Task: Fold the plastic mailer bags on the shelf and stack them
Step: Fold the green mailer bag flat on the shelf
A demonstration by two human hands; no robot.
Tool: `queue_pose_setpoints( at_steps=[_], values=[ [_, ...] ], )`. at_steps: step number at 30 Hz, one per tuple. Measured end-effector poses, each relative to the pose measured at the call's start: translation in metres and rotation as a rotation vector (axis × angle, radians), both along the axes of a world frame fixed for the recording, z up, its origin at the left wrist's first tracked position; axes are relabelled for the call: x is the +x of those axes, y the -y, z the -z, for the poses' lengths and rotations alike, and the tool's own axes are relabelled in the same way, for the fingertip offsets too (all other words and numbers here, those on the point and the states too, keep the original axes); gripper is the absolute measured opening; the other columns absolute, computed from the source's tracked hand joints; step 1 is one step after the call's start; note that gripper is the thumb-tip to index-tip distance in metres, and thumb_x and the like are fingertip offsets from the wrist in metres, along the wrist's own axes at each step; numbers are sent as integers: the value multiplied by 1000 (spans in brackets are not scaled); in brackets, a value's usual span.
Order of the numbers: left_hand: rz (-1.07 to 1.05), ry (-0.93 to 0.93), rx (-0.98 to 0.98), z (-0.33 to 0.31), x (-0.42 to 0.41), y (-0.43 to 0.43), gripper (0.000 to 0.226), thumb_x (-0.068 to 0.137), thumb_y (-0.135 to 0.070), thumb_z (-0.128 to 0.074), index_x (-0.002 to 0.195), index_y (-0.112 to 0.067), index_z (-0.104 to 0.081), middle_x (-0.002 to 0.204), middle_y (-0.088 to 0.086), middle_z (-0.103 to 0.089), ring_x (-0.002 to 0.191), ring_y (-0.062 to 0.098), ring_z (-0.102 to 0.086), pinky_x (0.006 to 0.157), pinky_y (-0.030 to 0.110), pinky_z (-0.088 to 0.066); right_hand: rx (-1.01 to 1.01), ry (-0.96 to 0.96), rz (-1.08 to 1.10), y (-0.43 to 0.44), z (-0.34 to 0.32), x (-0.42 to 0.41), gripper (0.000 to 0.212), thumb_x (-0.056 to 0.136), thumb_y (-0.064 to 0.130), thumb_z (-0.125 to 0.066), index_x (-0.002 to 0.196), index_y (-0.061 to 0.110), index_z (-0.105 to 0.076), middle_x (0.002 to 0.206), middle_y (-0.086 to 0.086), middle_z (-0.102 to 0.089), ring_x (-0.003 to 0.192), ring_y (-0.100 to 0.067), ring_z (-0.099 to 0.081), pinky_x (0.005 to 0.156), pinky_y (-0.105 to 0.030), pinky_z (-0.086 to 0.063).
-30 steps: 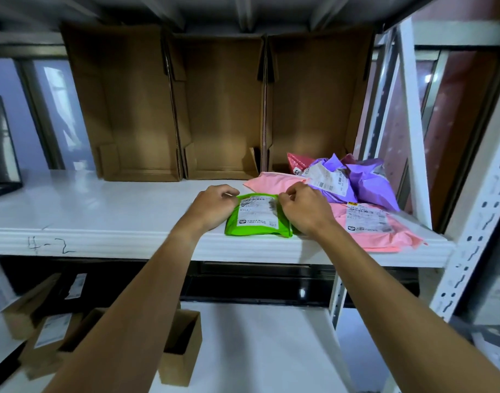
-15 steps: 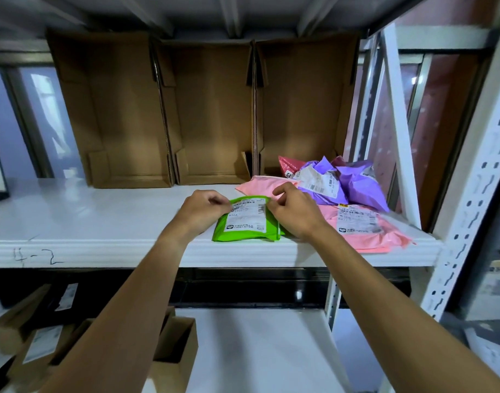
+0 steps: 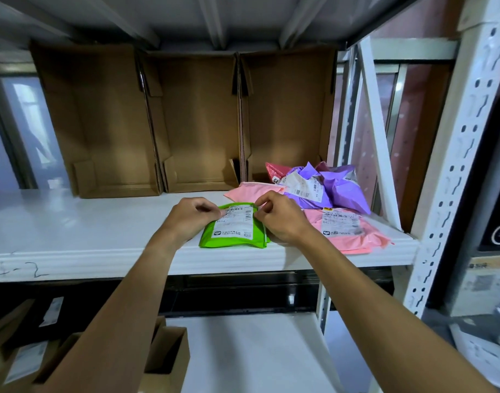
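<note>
my left hand point(image 3: 192, 219) and my right hand point(image 3: 280, 219) are both on the small bright green plastic mailer bag with a white shipping label point(image 3: 231, 239), which lies flat near the front edge of the white shelf board point(image 3: 73, 231). my left fingers are curled and pinch its far left corner; my right thumb and fingertips pinch its far right corner, so both hands are grasping the same bag. just to the right of my right hand, a pale pink plastic mailer with a label point(image 3: 353, 234) lies flat on the shelf. behind it is a heap of crumpled purple plastic mailers point(image 3: 339, 188), with a darker pink mailer point(image 3: 274, 170) poking out at the back. another flat pale pink mailer point(image 3: 251, 192) lies beyond my right hand, partly under the purple heap. three open brown cardboard boxes point(image 3: 197, 123) stand side by side along the back of the shelf.
</note>
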State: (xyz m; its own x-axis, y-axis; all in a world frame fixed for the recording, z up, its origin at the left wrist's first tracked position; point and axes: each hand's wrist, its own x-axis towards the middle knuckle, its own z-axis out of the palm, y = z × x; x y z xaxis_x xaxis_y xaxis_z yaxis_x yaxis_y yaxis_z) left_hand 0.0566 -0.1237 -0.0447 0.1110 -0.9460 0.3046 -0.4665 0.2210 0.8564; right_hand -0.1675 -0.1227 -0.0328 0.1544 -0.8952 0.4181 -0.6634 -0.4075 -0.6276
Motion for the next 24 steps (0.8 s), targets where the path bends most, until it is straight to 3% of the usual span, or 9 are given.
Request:
queue_pose_setpoints(
  at_steps=[4,11,15,20,24],
  values=[
    [1,25,-11,1,1,1,14,76,-36,-85,82,-25,-80,83,-7,-76,90,15,-71,92,41,-56,0,-67,-4,-4,-2,0,21,89,17,-56,107,20,-66,88,1,-73,87,-18,-65,61,-26,-42],
    [-29,98,-47,0,0,-5,15,78,-40,-83,81,-26,-79,81,-11,-75,87,9,-69,88,36,-53,-15,-169,-14,-7,-3,-1,24,91,22,-53,113,21,-63,94,2,-69,97,-22,-62,69,-27,-37],
    [-49,218,-90,-4,-6,-13,17,81,-48,-77,84,-31,-79,83,-17,-74,88,4,-67,82,33,-54,-50,-217,8,-7,-2,0,24,95,21,-51,117,21,-62,108,-1,-71,104,-24,-59,72,-28,-34],
    [-16,532,-247,-3,-23,-27,26,93,-50,-61,105,-32,-77,106,-13,-73,95,11,-65,87,35,-52,-64,-262,38,-8,-5,-10,23,96,22,-52,118,23,-62,110,-4,-71,104,-28,-62,83,-35,-49],
    [12,543,-272,0,-42,-33,32,96,-50,-56,117,-33,-74,120,-13,-70,104,10,-63,93,34,-51,-83,-301,85,-12,-12,-34,24,95,22,-53,117,24,-62,117,-7,-68,109,-32,-59,90,-37,-47]
  ],
)
